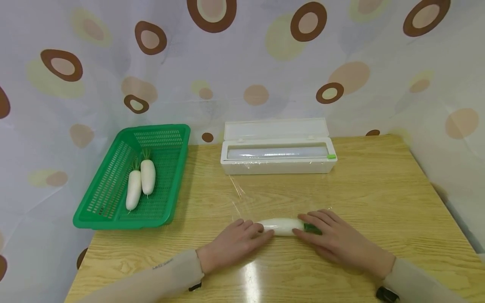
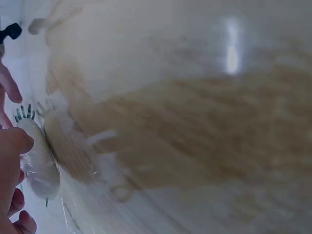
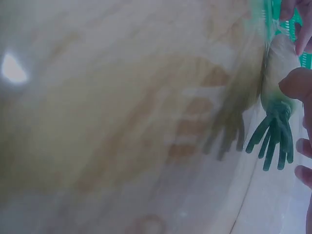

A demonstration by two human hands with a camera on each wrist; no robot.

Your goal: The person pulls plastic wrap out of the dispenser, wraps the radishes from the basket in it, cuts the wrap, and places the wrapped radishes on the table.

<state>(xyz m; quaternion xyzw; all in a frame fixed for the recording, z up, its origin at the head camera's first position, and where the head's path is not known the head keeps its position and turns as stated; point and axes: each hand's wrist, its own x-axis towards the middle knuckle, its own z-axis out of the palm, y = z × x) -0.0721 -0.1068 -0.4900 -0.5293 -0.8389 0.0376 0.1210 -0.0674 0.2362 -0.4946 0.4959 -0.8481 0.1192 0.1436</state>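
A white radish [image 1: 282, 227] with a cut green top [image 3: 275, 139] lies crosswise on the table, glossy with cling film [image 1: 238, 189] that stretches back toward the dispenser box [image 1: 278, 167]. My left hand [image 1: 238, 240] grips its left, root end between thumb and fingers. At the leafy end, my right hand [image 1: 335, 235] holds it the same way, fingers on the far side and thumb on the near side. Both wrist views catch the radish at their edge: its film-covered body [image 2: 43, 168] in the left one, its green stalks in the right one.
To the left stands a green plastic basket [image 1: 178, 185] holding two more white radishes [image 1: 134, 190]. The white dispenser box has its lid [image 1: 276, 129] raised and a film roll [image 1: 278, 152] inside. A patterned curtain [image 1: 235, 84] hangs behind the wooden table [image 1: 394, 202].
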